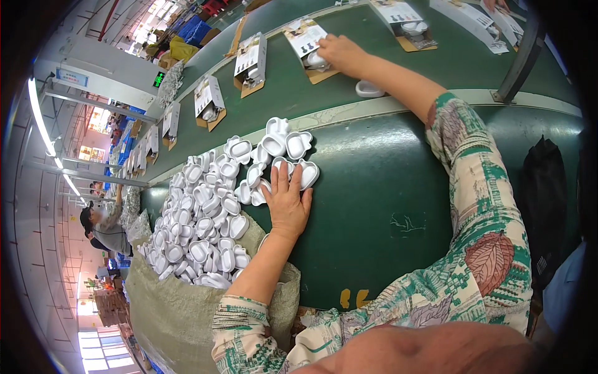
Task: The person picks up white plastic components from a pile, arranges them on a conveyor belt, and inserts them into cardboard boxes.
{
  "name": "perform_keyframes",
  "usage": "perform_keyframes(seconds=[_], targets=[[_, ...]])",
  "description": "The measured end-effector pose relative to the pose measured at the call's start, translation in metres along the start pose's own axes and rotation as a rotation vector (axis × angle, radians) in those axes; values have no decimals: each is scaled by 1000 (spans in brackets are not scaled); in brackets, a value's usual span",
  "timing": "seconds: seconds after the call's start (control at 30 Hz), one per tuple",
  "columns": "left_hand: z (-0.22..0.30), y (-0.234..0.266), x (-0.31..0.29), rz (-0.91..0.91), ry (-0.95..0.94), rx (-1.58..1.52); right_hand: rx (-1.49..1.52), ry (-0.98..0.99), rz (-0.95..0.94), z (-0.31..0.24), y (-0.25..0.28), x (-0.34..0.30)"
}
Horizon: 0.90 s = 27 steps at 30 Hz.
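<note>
My left hand (pixel 288 202) lies with its fingers stretched out and apart over several white oval plastic parts (pixel 308 175) at the edge of a large heap (pixel 199 215). Its fingertips touch the nearest parts. My right hand (pixel 341 56) reaches across to an open printed carton (pixel 304 36) on the green conveyor belt. The fingers of that hand are curled over a white plastic part (pixel 316 60) at the carton's open end, partly hiding it. Beneath my right forearm, a single white part (pixel 369 89) lies on the belt.
More open cartons (pixel 250 62) stand spaced along the belt on both sides. A pale rail (pixel 349 113) divides the belt from the green table (pixel 380 187). A woven sack (pixel 187 318) lies under the heap. A metal post (pixel 523 56) rises at right. Another person (pixel 109 224) works far left.
</note>
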<state>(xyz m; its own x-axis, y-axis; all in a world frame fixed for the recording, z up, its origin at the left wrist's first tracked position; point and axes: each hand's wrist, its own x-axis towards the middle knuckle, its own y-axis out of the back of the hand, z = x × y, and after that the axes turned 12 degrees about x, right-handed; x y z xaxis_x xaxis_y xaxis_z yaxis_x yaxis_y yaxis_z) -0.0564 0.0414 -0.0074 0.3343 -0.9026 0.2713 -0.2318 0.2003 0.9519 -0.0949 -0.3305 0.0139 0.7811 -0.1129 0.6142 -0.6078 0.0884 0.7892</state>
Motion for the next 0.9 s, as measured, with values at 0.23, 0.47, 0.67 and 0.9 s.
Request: perform_keyframes(seconds=[0.23, 0.47, 0.67, 0.9], targets=[[-5, -2, -2, 13, 4, 8, 53, -257, 61, -2, 37, -36], [-7, -4, -3, 23, 4, 1, -74, -391, -467, -27, 115, -100], [-1, 1, -1, 22, 10, -10, 147, -279, -316, -35, 102, -92], [-7, 1, -6, 4, 26, 4, 58, 105, -74, -54, 13, 1]])
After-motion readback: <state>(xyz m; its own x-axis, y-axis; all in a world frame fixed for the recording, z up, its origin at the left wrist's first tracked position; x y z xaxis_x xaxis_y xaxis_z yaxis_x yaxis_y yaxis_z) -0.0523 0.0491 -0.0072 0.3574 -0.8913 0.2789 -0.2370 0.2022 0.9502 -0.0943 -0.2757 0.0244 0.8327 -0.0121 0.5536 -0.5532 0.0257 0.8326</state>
